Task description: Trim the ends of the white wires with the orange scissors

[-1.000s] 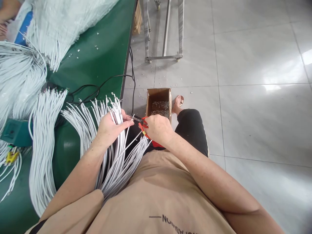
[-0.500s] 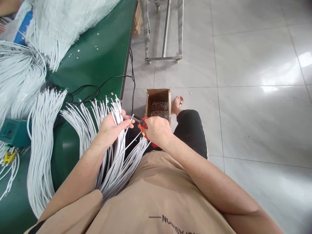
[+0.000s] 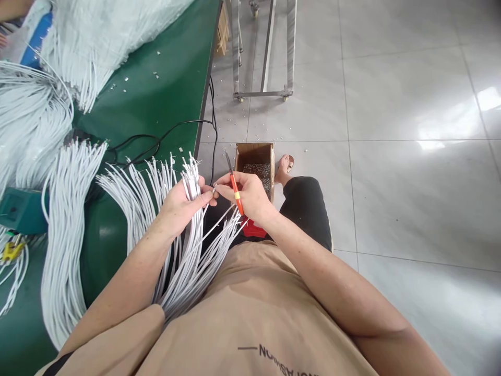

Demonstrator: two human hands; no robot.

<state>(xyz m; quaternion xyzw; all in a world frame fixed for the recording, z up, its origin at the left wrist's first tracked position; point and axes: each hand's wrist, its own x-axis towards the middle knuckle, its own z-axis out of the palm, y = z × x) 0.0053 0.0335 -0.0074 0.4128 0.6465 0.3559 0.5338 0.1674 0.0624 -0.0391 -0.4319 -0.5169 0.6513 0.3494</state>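
Swinging off the tip of one thin white cable (image 3: 214, 189) since the earlier frame, the slim red-handled metal pliers (image 3: 236, 192) are now pointing forward from my right hand (image 3: 252, 197), whose fingertips are seemingly pinching that tip. My left hand (image 3: 183, 202) is clasping a bundle of white cables (image 3: 192, 230) near the green table (image 3: 172, 99). I'm apparently working the tip by fingertip; next is calling for steady pressure. Fingers are partly hiding it.
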